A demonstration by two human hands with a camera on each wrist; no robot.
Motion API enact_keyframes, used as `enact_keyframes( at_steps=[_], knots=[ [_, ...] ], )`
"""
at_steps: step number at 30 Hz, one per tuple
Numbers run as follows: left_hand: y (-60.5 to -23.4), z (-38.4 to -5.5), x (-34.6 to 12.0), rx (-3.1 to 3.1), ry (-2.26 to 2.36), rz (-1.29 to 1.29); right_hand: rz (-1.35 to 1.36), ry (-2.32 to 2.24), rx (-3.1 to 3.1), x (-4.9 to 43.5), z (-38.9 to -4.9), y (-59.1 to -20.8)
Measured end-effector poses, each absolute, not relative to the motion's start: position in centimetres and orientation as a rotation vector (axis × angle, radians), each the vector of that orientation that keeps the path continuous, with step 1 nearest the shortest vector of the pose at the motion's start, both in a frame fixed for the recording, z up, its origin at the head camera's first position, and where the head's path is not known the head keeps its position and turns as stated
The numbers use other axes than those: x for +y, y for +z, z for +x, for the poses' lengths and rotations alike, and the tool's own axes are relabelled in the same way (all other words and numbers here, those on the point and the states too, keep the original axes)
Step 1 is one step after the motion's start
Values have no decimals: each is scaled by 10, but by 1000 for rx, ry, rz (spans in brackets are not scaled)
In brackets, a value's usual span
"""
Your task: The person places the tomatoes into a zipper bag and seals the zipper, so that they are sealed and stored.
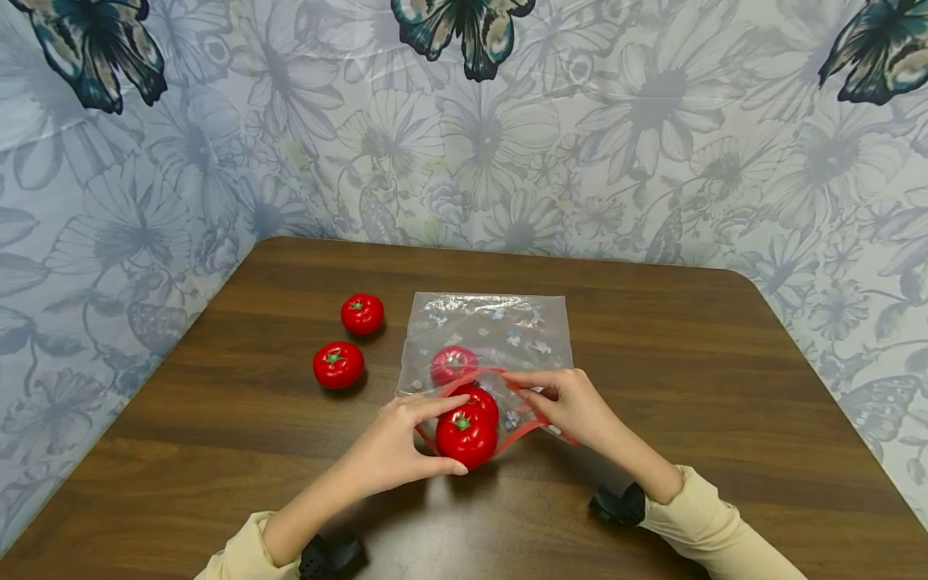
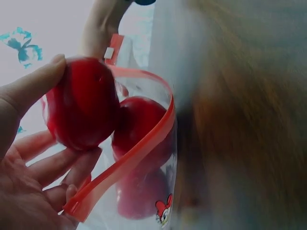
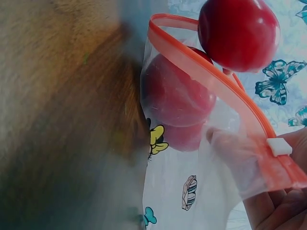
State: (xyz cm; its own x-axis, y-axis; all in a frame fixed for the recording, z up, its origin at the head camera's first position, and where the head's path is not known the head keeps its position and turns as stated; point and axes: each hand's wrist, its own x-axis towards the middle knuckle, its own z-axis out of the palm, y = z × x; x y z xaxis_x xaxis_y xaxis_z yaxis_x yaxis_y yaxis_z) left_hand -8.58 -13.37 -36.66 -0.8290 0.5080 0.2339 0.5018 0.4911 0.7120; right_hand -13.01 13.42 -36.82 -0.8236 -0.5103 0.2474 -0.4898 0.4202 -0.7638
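A clear zip bag [image 1: 493, 322] with a red slider rim lies on the table, its mouth spread toward the person. My left hand [image 1: 399, 443] grips a red tomato [image 1: 466, 437] between thumb and fingers at that mouth. In the left wrist view the held tomato [image 2: 84, 103] is beside the red rim [image 2: 139, 148], and two more tomatoes sit inside the bag. Pinching the rim near its white slider [image 3: 279, 146] is my right hand [image 1: 565, 403], which keeps the opening apart. One bagged tomato [image 1: 453, 365] shows through the plastic farther in.
Two loose tomatoes stand left of the bag: one farther back [image 1: 362, 313], one nearer [image 1: 338, 365]. The brown wooden table [image 1: 689, 362] meets a flower-patterned wall covering [image 1: 507, 161] behind. Black wrist devices [image 1: 619, 505] are worn near both cream sleeves.
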Motion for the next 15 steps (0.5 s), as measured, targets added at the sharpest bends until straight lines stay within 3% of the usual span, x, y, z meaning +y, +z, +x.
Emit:
enact_keyframes(
  at_steps=[15],
  knots=[
    [-370, -87, -131, 2620, 1220, 972, -975, -1431, 2610, 135, -128, -370]
  ],
)
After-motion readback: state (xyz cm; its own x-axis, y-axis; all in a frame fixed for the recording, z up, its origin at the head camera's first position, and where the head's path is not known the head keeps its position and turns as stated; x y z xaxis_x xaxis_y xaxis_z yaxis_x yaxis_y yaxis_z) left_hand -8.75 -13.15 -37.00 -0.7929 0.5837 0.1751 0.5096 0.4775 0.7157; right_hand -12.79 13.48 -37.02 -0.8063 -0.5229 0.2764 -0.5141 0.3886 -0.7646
